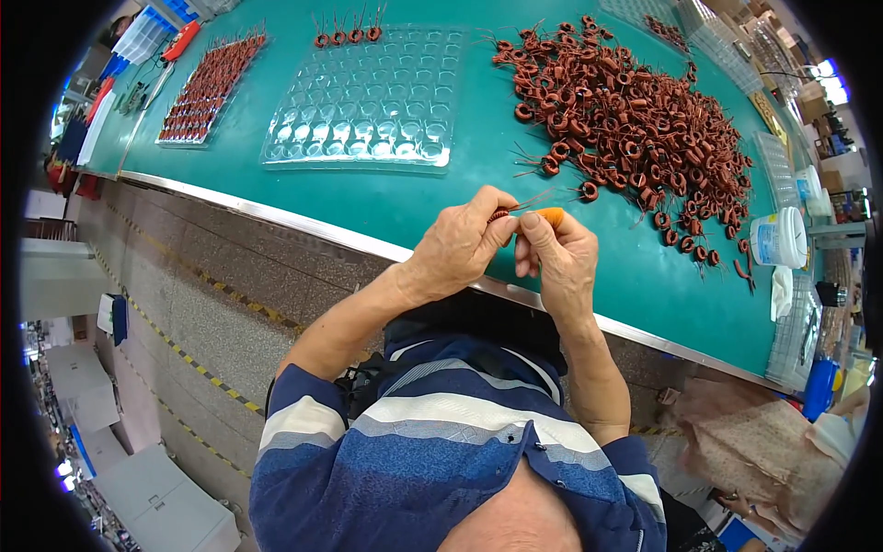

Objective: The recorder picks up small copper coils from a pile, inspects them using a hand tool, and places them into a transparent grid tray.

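Observation:
Above the near edge of the bench, my left hand [463, 241] pinches a small ring coil [499, 214] wound with reddish-brown wire. Thin wire leads stick out from the coil toward the upper right. My right hand [563, 259] meets the left at the coil, its thumb and index finger closed together. An orange finger cot [550, 217] covers that index fingertip. What lies between the right fingertips is hidden. Just beyond the hands, two loose coils, one of them a ring coil [589, 191], lie at the border of a large coil pile [635, 120].
A clear plastic tray [359, 101] with round pockets holds several coils along its far row. Further left stands a filled coil tray [210, 92]. White tubs [778, 237] and stacked clear trays [796, 336] line the right end of the green bench [221, 170]. Another person's patterned clothing [763, 442] shows at lower right.

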### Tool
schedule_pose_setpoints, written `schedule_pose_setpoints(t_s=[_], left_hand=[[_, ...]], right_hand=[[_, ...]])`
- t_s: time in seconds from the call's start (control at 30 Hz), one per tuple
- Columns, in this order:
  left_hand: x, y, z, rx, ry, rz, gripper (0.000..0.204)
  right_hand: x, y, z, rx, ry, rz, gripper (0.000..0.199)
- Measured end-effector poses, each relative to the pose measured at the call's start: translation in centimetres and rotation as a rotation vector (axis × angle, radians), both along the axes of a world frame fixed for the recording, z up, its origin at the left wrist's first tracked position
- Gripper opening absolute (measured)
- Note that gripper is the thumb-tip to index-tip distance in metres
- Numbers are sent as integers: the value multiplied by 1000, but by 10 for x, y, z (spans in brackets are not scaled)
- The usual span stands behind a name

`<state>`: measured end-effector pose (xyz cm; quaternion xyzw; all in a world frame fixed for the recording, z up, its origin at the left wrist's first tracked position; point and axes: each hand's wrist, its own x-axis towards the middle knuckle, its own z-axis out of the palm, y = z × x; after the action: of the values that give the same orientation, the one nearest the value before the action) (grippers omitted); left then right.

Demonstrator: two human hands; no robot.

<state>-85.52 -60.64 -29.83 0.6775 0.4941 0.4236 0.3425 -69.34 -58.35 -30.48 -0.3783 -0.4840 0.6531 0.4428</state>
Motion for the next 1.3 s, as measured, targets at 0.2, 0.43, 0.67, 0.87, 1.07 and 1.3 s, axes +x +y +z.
schedule_pose_setpoints(t_s=[0.2, 0.43, 0.67, 0.87, 1.07, 1.3], left_hand=[[-16, 3, 11, 21, 142, -172, 26], [-18, 10, 25, 3, 396, -295, 34], [2, 10, 14, -251, -185, -177, 32], [14, 7, 6, -299, -783, -301, 28], [11, 6, 11, -343, -561, -229, 31], [21, -10, 2, -281, -758, -71, 21]], right_hand=[[10, 11, 1, -213, 121, 133, 24], [20, 20, -1, -279, 36, 205, 23], [11, 0, 8, 340, -241, -232, 19], [19, 6, 12, 67, 87, -79, 18], [14, 1, 14, 375, -223, -125, 17], [2, 0, 17, 182, -132, -120, 19]])
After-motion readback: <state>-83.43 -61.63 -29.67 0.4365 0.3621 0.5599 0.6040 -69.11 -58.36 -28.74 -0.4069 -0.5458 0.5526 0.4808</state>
